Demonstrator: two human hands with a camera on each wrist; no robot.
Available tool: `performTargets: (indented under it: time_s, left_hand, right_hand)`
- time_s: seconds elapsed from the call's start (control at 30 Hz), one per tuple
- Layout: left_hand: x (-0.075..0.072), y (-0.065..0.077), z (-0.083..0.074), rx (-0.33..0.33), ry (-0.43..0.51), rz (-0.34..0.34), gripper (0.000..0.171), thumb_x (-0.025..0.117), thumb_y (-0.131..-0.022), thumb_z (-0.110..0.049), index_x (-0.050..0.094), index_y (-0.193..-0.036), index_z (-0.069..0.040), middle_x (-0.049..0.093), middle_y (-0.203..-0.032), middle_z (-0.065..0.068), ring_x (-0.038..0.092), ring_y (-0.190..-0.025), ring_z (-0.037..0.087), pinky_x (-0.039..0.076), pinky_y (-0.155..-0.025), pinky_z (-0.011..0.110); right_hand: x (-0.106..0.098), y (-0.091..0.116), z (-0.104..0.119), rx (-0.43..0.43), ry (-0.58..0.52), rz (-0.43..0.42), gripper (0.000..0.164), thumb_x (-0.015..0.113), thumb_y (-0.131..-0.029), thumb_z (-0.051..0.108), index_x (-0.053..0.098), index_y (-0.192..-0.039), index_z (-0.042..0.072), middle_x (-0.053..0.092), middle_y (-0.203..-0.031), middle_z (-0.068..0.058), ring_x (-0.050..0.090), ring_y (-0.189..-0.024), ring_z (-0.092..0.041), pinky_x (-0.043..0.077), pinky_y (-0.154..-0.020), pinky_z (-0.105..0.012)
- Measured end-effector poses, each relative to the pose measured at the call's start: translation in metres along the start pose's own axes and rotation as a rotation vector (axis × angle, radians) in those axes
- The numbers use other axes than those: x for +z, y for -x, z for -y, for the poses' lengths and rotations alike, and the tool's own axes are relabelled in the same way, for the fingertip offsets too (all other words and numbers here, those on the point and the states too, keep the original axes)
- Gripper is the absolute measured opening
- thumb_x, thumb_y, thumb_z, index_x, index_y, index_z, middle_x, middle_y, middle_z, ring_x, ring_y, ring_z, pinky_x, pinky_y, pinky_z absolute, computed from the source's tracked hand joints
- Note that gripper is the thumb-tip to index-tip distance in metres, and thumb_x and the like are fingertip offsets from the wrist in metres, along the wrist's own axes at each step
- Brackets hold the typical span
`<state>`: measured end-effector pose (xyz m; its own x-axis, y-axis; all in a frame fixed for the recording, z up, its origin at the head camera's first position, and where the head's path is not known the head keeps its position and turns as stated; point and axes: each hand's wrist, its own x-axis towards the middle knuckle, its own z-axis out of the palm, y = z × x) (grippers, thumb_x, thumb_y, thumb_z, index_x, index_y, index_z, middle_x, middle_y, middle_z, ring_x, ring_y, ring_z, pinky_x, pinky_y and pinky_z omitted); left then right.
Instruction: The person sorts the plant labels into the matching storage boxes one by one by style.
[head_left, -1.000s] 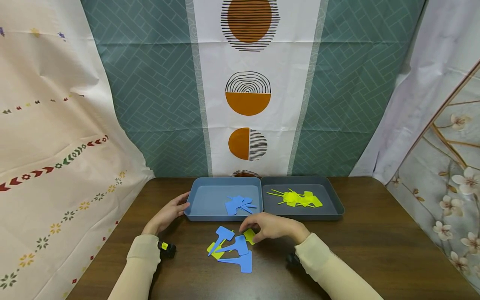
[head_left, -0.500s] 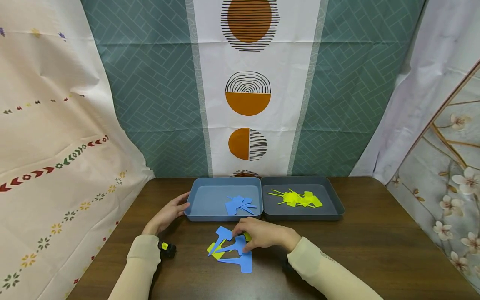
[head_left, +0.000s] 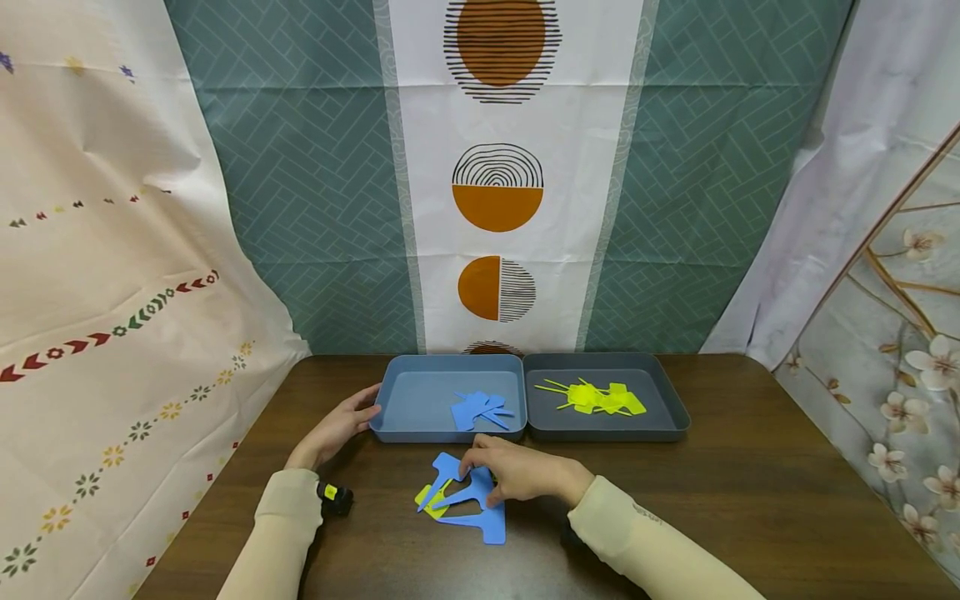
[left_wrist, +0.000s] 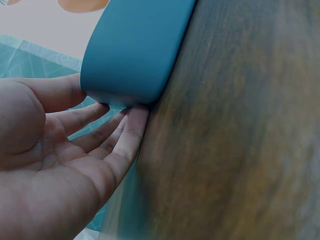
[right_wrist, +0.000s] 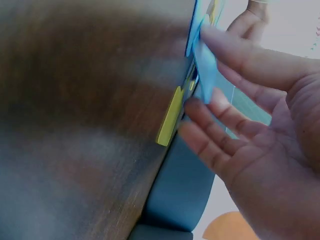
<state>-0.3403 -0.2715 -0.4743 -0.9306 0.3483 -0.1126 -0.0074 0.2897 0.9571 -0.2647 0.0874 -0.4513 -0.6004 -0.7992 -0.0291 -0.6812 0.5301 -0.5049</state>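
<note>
My left hand (head_left: 337,427) touches the left end of the blue tray (head_left: 412,408) with fairly straight fingers; the left wrist view shows its fingertips against the tray wall (left_wrist: 135,55). In front of the trays, my right hand (head_left: 528,471) pinches a T-shaped blue plant label (head_left: 474,493) by its wide head. The right wrist view has this blue label (right_wrist: 206,67) tilted between thumb and fingers. Beside it lie another blue label (head_left: 448,467), a third blue label (head_left: 491,527) and a yellow label (head_left: 431,502). A second yellow label (right_wrist: 170,117) is mostly hidden under my right hand.
Several blue labels (head_left: 472,408) lie in the blue tray. The dark grey tray (head_left: 660,417) adjoins it on the right and bears several yellow labels (head_left: 600,397). Both trays stand at the back of the brown table (head_left: 750,475), before a hanging patterned cloth (head_left: 300,208).
My right hand has moved left from the yellow label to the blue one and now pinches it; that label has shifted slightly. My left hand has stayed at the tray.
</note>
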Motion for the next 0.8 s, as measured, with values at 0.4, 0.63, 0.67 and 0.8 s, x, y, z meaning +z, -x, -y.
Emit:
performTargets:
  time_s: [0.4, 0.63, 0.67, 0.8]
  left_hand:
    - [0.001, 0.0, 0.001, -0.004, -0.019, 0.005, 0.061, 0.042, -0.113, -0.017, 0.014, -0.166, -0.001, 0.017, -0.167, 0.029, 0.027, -0.151, 0.047, 0.026, -0.122, 0.06]
    - [0.001, -0.001, 0.0, 0.003, -0.015, 0.004, 0.061, 0.041, -0.113, -0.015, 0.013, -0.166, -0.001, 0.016, -0.168, 0.029, 0.026, -0.152, 0.047, 0.025, -0.122, 0.059]
    - [0.001, -0.001, 0.001, 0.003, -0.016, 0.002, 0.061, 0.041, -0.113, -0.015, 0.013, -0.166, -0.001, 0.016, -0.168, 0.029, 0.026, -0.152, 0.047, 0.025, -0.122, 0.059]
    - [0.0, 0.0, 0.001, -0.001, -0.01, -0.005, 0.061, 0.041, -0.113, -0.015, 0.015, -0.166, -0.002, 0.016, -0.168, 0.028, 0.027, -0.151, 0.047, 0.025, -0.123, 0.059]
  right_hand:
    - [-0.008, -0.001, -0.006, -0.031, -0.24, -0.026, 0.03, 0.071, -0.089, -0.013, 0.073, -0.105, 0.013, 0.067, -0.107, 0.008, 0.06, -0.106, -0.005, 0.052, -0.096, -0.026]
    - [-0.021, 0.002, -0.013, -0.037, -0.412, -0.051, 0.024, 0.065, -0.092, -0.013, 0.073, -0.109, 0.002, 0.073, -0.112, -0.008, 0.063, -0.105, -0.013, 0.053, -0.096, -0.031]
    - [-0.024, 0.003, -0.014, -0.031, -0.436, -0.061, 0.023, 0.064, -0.093, -0.013, 0.073, -0.109, 0.001, 0.073, -0.112, -0.009, 0.063, -0.105, -0.015, 0.053, -0.096, -0.032]
    - [-0.035, 0.006, -0.019, -0.002, -0.512, -0.117, 0.022, 0.064, -0.092, -0.012, 0.072, -0.111, -0.004, 0.071, -0.116, -0.009, 0.061, -0.109, -0.022, 0.054, -0.092, -0.032]
